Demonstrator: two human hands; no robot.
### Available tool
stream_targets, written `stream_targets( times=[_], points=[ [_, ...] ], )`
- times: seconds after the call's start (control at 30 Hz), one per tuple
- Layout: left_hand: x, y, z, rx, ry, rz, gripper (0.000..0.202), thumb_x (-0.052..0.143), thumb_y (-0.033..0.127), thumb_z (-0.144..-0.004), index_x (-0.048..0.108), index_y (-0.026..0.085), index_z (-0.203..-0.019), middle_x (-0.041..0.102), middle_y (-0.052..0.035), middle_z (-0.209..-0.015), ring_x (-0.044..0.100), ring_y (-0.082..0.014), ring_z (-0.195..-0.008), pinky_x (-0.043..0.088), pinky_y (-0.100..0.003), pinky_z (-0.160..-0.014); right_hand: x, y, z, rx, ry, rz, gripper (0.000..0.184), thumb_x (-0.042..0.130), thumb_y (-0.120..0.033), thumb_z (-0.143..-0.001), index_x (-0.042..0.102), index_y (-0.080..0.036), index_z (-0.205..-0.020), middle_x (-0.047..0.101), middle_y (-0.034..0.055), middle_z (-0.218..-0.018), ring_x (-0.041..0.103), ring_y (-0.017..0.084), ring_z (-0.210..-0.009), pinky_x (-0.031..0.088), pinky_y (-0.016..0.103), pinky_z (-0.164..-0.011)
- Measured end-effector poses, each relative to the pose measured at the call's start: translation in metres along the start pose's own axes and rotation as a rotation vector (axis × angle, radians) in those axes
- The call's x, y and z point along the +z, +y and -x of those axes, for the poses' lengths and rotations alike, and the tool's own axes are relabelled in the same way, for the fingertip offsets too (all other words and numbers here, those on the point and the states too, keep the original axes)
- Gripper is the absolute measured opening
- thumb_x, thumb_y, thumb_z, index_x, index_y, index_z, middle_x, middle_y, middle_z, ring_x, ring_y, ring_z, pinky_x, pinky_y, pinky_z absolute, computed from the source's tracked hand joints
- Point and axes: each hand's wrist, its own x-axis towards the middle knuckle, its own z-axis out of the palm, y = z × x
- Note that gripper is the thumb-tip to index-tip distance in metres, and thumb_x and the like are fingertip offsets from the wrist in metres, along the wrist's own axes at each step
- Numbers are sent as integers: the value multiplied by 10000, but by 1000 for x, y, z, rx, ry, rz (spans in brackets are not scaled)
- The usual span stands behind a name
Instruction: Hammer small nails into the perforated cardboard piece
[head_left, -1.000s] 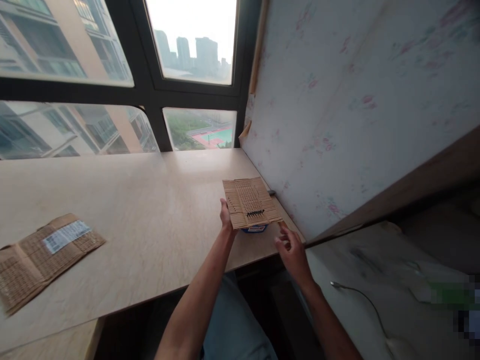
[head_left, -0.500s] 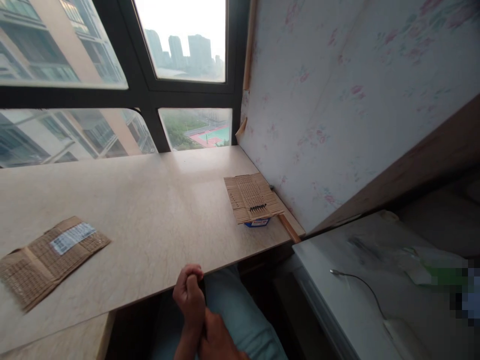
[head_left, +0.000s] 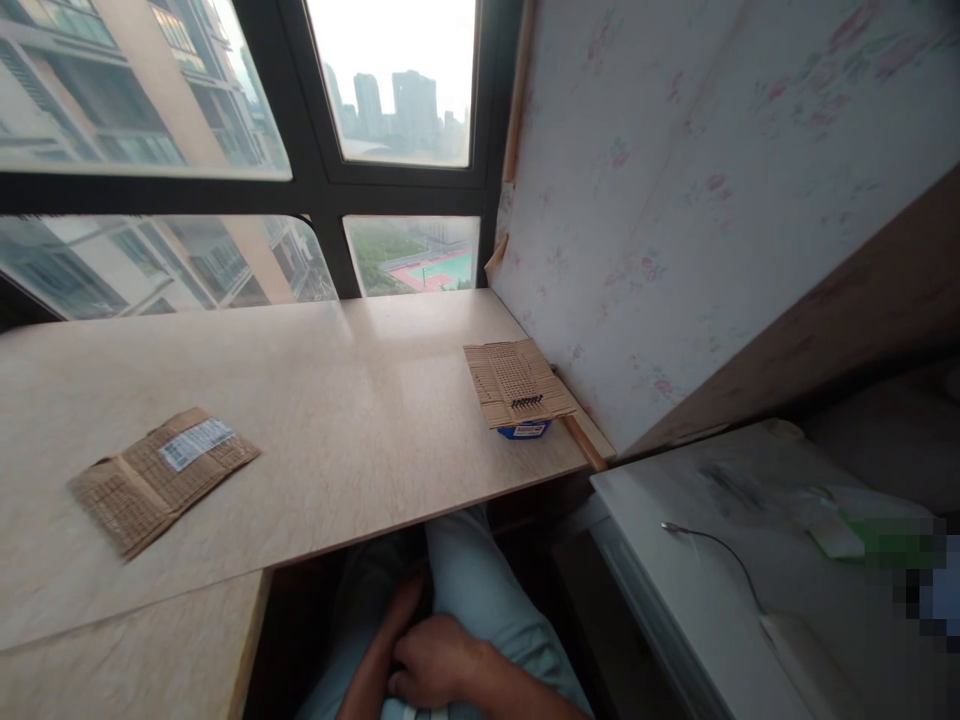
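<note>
Both my hands lie in my lap below the desk's front edge, touching nothing on the desk. My right hand (head_left: pixel 433 662) rests knuckles up with its fingers curled in, lying against my left wrist. My left hand (head_left: pixel 401 612) pokes out from under it into shadow, and its fingers are too dark to read. Far from both hands, at the desk's right end, a perforated cardboard piece (head_left: pixel 516 383) carries a short row of dark pins and sits on a small blue and white box (head_left: pixel 525 431).
The beige desk (head_left: pixel 322 420) runs under a large window (head_left: pixel 390 80). A flattened cardboard piece with a white label (head_left: pixel 161 475) lies at the left. A wooden strip (head_left: pixel 585 444) lies by the papered wall. To the right, a lower white surface (head_left: pixel 675 600) holds a thin cable (head_left: pixel 712 550).
One second ago both hands were at the perforated cardboard on the desk. They let go, drew back under the desk edge and now rest in my lap. The view has shifted slightly.
</note>
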Motion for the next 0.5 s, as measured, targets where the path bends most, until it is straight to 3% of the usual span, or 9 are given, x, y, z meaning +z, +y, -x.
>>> stream_targets(
  times=[0.07, 0.23, 0.37, 0.5],
  points=[
    [1, 1, 4, 23, -30, -105, 197, 590, 122, -579, 504, 248, -454, 641, -40, -576, 631, -292, -709, 496, -406, -753, 1, 2, 3, -13, 27, -27, 410, 503, -439, -887, 765, -154, -1024, 771, 133, -993, 733, 315, -922, 572, 367, -761],
    [1, -1, 6, 58, -32, -138, 218, 562, 99, -584, 507, 254, -441, 641, -2, -570, 646, -281, -722, 493, -405, -775, 2, 3, 4, -39, 48, -36, 375, 524, -411, -876, 766, -149, -994, 772, 137, -979, 734, 319, -912, 570, 377, -745],
    [0, -1, 4, 56, -7, -107, 235, 550, 85, -591, 514, 258, -437, 629, 10, -550, 659, -281, -761, 496, -397, -766, -2, 1, 5, -31, 34, -35, 382, 516, -400, -880, 765, -137, -1002, 767, 152, -988, 729, 333, -924, 572, 393, -749],
    [0, 1, 6, 45, -1, -37, 241, 543, 54, -571, 511, 250, -435, 603, 10, -506, 627, -256, -648, 496, -378, -699, -5, 0, 7, -31, 35, -35, 378, 517, -398, -882, 761, -143, -1021, 766, 144, -1007, 726, 333, -940, 576, 397, -760]
  ],
)
